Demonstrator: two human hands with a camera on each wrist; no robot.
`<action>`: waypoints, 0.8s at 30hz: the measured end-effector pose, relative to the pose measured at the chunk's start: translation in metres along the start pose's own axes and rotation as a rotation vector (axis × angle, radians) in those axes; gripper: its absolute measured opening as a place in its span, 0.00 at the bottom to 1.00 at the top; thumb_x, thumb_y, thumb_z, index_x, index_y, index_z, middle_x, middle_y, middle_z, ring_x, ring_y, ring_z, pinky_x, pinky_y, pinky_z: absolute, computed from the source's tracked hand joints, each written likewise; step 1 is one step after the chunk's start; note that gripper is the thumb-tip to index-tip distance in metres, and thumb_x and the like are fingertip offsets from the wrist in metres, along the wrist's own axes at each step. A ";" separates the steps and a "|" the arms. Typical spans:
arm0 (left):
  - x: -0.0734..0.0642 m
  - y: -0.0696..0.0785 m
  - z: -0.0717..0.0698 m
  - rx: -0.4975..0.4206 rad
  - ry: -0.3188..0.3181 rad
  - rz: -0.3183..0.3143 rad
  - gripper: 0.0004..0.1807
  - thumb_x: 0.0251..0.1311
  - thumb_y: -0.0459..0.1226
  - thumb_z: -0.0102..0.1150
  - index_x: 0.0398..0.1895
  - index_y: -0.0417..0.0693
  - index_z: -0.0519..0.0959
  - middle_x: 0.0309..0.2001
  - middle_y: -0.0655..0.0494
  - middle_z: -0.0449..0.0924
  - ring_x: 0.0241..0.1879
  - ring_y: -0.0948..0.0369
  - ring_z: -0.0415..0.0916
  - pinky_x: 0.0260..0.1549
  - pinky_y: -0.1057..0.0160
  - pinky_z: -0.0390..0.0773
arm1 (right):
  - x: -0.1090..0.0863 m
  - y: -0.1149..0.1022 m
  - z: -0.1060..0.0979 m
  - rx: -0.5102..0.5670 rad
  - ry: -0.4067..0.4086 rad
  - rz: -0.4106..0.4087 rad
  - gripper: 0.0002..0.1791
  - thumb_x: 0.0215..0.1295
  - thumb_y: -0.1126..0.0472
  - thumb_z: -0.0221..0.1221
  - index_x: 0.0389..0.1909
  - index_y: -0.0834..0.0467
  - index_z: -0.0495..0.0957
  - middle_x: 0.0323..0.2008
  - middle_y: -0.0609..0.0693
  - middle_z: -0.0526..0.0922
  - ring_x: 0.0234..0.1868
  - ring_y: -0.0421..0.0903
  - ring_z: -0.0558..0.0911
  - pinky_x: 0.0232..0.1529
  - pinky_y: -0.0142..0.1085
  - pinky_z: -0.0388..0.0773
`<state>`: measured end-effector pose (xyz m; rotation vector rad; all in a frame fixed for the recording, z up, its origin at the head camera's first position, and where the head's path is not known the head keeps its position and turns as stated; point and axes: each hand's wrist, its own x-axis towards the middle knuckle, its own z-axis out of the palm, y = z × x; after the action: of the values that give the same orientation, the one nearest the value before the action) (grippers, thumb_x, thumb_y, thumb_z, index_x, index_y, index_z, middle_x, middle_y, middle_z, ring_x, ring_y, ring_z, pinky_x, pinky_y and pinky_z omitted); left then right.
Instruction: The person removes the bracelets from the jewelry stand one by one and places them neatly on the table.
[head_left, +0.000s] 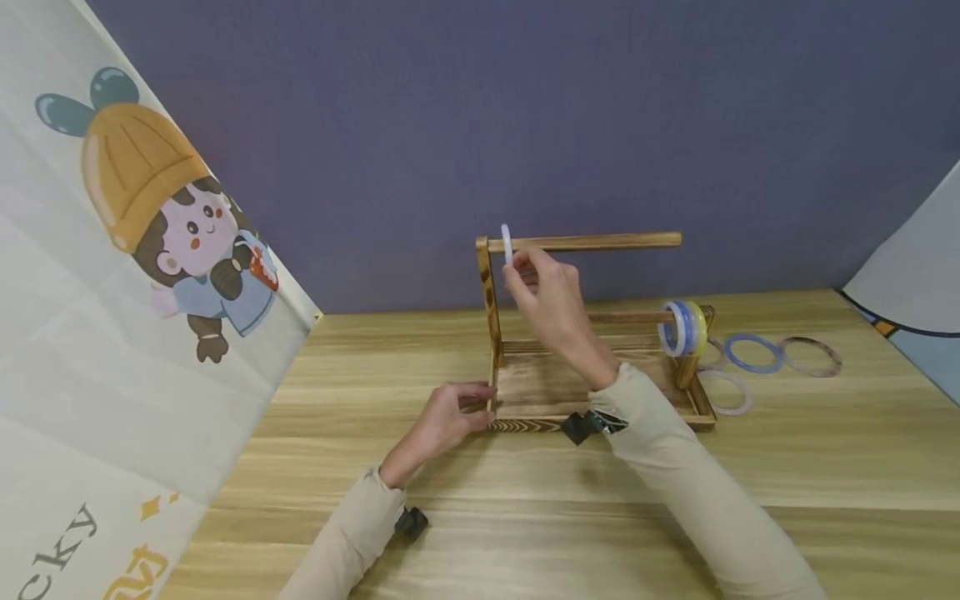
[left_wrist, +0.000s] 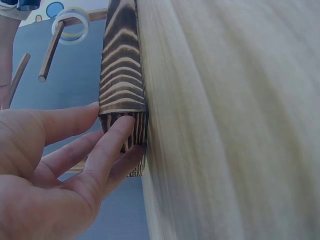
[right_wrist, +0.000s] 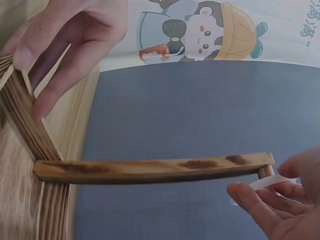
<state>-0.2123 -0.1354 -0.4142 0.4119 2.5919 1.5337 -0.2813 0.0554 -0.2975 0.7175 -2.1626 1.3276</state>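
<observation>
A two-armed wooden bangle stand (head_left: 585, 422) sits on the table, with a tall post at its left end. My right hand (head_left: 551, 300) pinches a whitish bangle (head_left: 507, 242) at the upper rod (head_left: 600, 242), close to the post; the bangle appears to be around the rod. In the right wrist view, thumb and fingers hold that bangle (right_wrist: 270, 181) by its edge. My left hand (head_left: 442, 419) holds the left end of the stand's base, its fingertips against the striped end face (left_wrist: 137, 135). White, blue and yellow bangles (head_left: 699, 329) hang at the lower rod's right end.
Right of the stand, several loose bangles lie on the table: a blue one (head_left: 753, 354), a brownish one (head_left: 812, 357) and a pale pink one (head_left: 731, 393) among them. Behind rises a blue-grey panel (head_left: 570, 125). A white cartoon-printed sheet (head_left: 90, 358) borders the left side.
</observation>
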 end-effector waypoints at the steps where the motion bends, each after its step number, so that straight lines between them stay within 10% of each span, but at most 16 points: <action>1: -0.002 -0.001 -0.001 -0.001 -0.005 -0.001 0.20 0.59 0.28 0.66 0.56 0.32 0.79 0.64 0.36 0.73 0.58 0.42 0.77 0.54 0.57 0.82 | -0.003 -0.001 -0.001 -0.002 0.007 -0.001 0.10 0.75 0.60 0.55 0.43 0.63 0.78 0.38 0.56 0.85 0.40 0.48 0.87 0.42 0.35 0.87; 16: -0.022 -0.010 -0.009 0.002 -0.040 0.010 0.20 0.59 0.26 0.65 0.55 0.30 0.79 0.64 0.35 0.72 0.58 0.42 0.77 0.52 0.62 0.82 | -0.031 -0.008 -0.030 -0.089 0.103 -0.034 0.10 0.74 0.61 0.56 0.44 0.65 0.78 0.38 0.57 0.85 0.37 0.48 0.87 0.38 0.38 0.87; 24: -0.023 -0.009 -0.011 0.018 -0.041 0.025 0.21 0.59 0.27 0.66 0.56 0.31 0.79 0.65 0.35 0.72 0.58 0.42 0.77 0.53 0.60 0.82 | -0.040 -0.003 -0.059 -0.138 0.165 -0.020 0.09 0.72 0.62 0.57 0.42 0.66 0.78 0.36 0.58 0.85 0.35 0.49 0.87 0.35 0.16 0.79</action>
<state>-0.1946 -0.1554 -0.4181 0.4745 2.5811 1.4939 -0.2420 0.1149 -0.2980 0.5546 -2.0855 1.1704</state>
